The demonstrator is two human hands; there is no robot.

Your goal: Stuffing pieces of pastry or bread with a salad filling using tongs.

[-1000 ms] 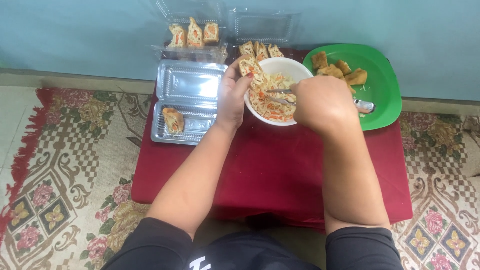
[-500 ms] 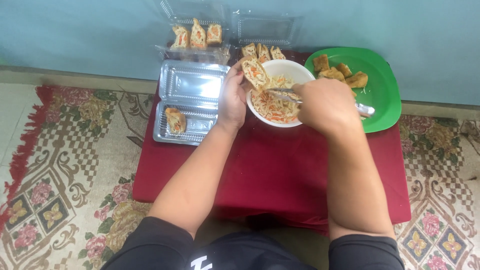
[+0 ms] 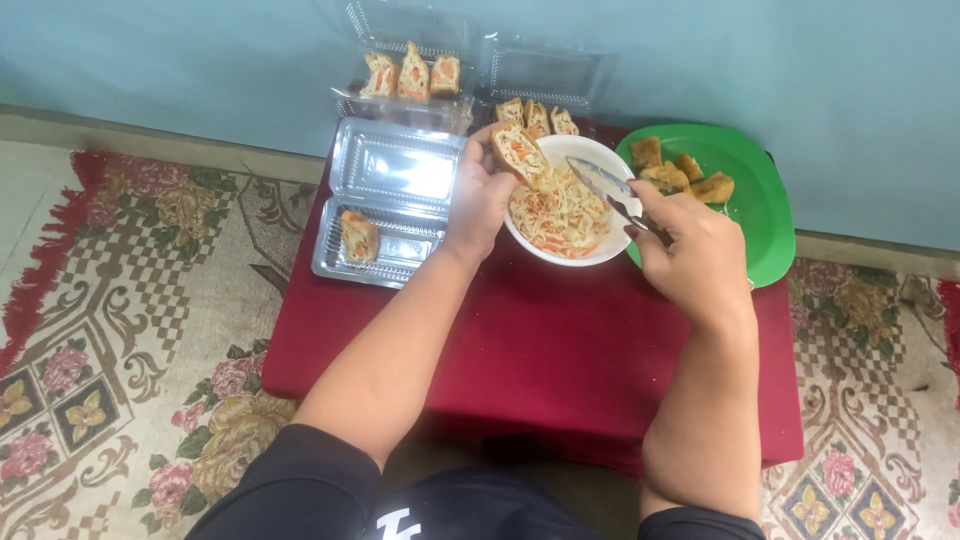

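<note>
My left hand (image 3: 482,192) holds a stuffed fried piece (image 3: 518,153) over the left rim of a white bowl (image 3: 606,250) filled with shredded vegetable filling (image 3: 560,212). My right hand (image 3: 690,250) grips a metal spoon (image 3: 610,186) whose tip points into the bowl from the right. Both sit on a low table with a dark red cloth (image 3: 560,350).
An open clear plastic box (image 3: 390,210) with one fried piece (image 3: 358,236) lies left of the bowl. A green plate (image 3: 750,200) with fried pieces stands right. More stuffed pieces (image 3: 410,75) fill clear boxes at the back by the blue wall. Patterned carpet (image 3: 120,330) surrounds the table.
My right hand has drawn back to the right, lifting the spoon out of the filling. My left hand raised the stuffed piece slightly at the bowl's rim.
</note>
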